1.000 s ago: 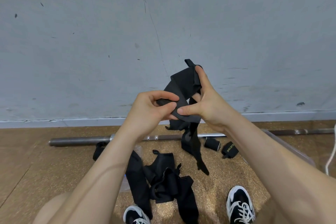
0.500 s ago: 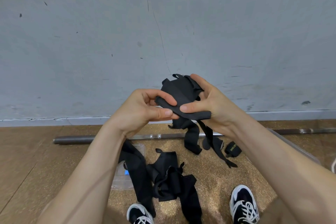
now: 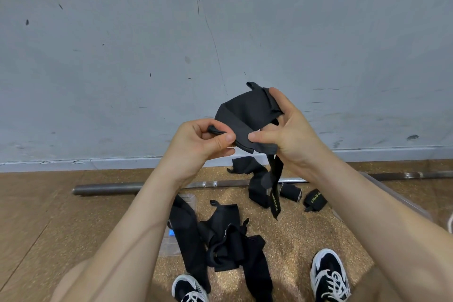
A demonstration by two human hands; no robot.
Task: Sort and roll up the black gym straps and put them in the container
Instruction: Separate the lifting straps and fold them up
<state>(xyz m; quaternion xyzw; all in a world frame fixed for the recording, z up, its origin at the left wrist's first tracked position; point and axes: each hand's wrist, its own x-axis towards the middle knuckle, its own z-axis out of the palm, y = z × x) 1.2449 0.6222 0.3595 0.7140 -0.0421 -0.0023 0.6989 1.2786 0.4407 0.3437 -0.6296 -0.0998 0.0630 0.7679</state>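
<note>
I check the bins first. A clear plastic container (image 3: 397, 193) shows at four o'clock in my view, on the cork floor. My right forearm covers most of it, so I cannot tell what is inside. A flat clear plastic sheet with a blue patch (image 3: 171, 240) lies at seven o'clock, and one long band from the loose heap of black straps (image 3: 228, 245) is draped across it. That heap sits at six o'clock, between the two black-and-white trainers (image 3: 329, 277).

The black fabric gym strap (image 3: 247, 110) I am working on is up in the air, in front of the grey wall, just right of centre and between both hands. My left hand (image 3: 203, 140) is at nine o'clock of the strap and pinches its folded end between thumb and forefinger. My right hand (image 3: 289, 130) is at three o'clock of it. The thumb presses on the lower edge and the fingers are curled behind the upper corner. The two thumbs almost meet on the fabric. A narrow tail with lettering (image 3: 274, 193) hangs straight down from under the right hand.

Two small rolled black straps (image 3: 290, 192) lie on the floor at five o'clock of that tail, close to a steel bar (image 3: 110, 189) that runs along the foot of the wall.
</note>
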